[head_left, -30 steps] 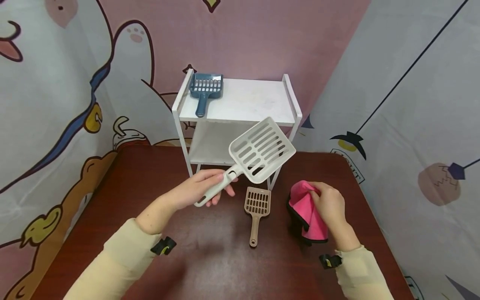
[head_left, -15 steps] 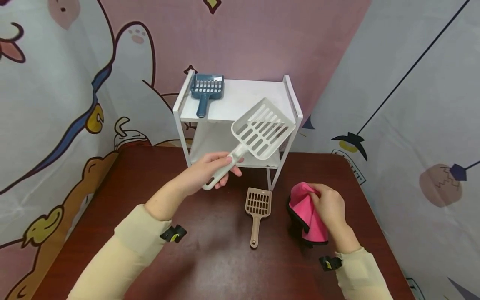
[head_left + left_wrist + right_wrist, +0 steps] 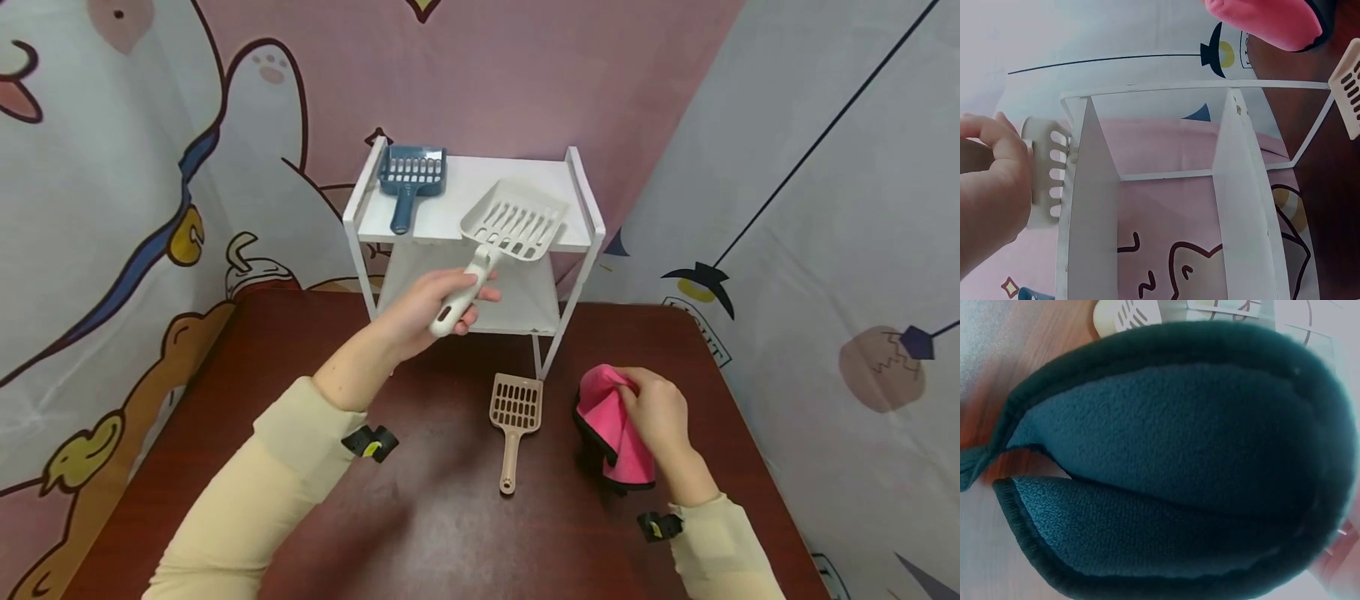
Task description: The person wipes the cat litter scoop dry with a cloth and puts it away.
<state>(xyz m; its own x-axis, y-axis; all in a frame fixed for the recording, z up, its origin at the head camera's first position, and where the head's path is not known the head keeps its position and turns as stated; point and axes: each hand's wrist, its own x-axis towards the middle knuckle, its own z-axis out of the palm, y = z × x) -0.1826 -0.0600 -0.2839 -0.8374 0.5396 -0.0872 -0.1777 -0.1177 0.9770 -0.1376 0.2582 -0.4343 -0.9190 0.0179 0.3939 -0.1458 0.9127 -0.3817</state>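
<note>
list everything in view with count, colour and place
table: 1, reddish brown, underneath
shelf unit: 1, white, table's back
held litter scoop: 1, off-white, near shelf unit's top
shelved litter scoop: 1, blue, shelf unit's top left
tabletop litter scoop: 1, tan, centre
cloth: 1, pink, black-edged, table's right
cartoon backdrop: count unclear, pink and grey, behind
wrist devices: 2, black, one per wrist
sleeves: 2, cream, arms
left hand: 1, bare, gripping held litter scoop
right hand: 1, bare, pinching cloth
</note>
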